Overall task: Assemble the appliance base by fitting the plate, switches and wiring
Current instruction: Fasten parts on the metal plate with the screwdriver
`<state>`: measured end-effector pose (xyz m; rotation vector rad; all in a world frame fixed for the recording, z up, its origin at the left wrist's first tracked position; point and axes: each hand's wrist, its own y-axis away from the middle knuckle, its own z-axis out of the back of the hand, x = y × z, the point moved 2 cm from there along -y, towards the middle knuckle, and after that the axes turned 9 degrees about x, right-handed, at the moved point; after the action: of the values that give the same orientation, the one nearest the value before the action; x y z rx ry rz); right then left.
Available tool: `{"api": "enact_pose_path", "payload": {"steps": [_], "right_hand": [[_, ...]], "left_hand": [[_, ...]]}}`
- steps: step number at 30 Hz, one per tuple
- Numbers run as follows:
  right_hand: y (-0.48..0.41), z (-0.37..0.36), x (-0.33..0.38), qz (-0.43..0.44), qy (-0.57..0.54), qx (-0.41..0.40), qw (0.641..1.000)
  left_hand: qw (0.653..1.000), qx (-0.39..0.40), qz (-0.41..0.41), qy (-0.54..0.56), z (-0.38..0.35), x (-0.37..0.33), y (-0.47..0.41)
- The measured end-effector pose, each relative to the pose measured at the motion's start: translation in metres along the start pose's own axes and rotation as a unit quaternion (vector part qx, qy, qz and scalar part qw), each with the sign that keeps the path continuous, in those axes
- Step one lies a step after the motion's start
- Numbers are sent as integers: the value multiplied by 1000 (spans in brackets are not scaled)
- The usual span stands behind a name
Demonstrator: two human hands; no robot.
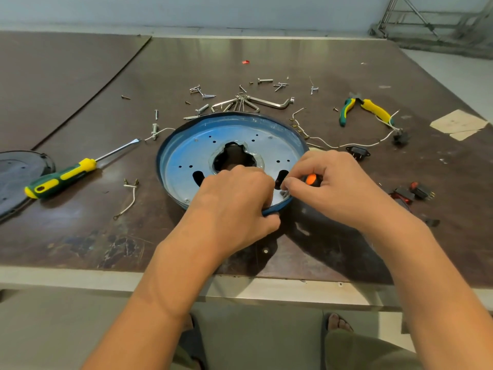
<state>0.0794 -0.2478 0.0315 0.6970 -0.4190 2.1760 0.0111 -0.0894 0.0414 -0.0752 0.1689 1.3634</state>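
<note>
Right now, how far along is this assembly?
Done: the metal plate sits in the blue base, screw heads showing. In hand: the left hand grips the base rim while the right hand pinches an orange switch there. Left: other switches and white wire lie loose nearby.

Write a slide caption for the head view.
Left hand grips the blue base at its rim; right hand pinches an orange switch.

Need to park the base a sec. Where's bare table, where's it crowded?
Free: front-left, between screwdriver and table edge; far strip beyond the red scrap. Crowded: screws and hex keys behind the base, pliers, wires and switches to its right.
</note>
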Motion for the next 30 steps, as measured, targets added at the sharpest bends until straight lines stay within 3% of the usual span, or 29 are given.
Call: {"api": "enact_pose_path", "payload": {"steps": [6,9,17,30], "right_hand": [[-1,3,-3,-12,-84,-65,994],[-1,7,-6,-27,-121,-110,986],[-2,3,-9,-29,-94,-72,993],[-4,2,-12,-20,-83,-47,995]], "left_hand": [[991,50,-7,126,5,6,3],[980,19,-17,199,8,8,0],[992,7,-52,111,2,6,-20],[988,-22,-23,149,-4,8,-39]]}}
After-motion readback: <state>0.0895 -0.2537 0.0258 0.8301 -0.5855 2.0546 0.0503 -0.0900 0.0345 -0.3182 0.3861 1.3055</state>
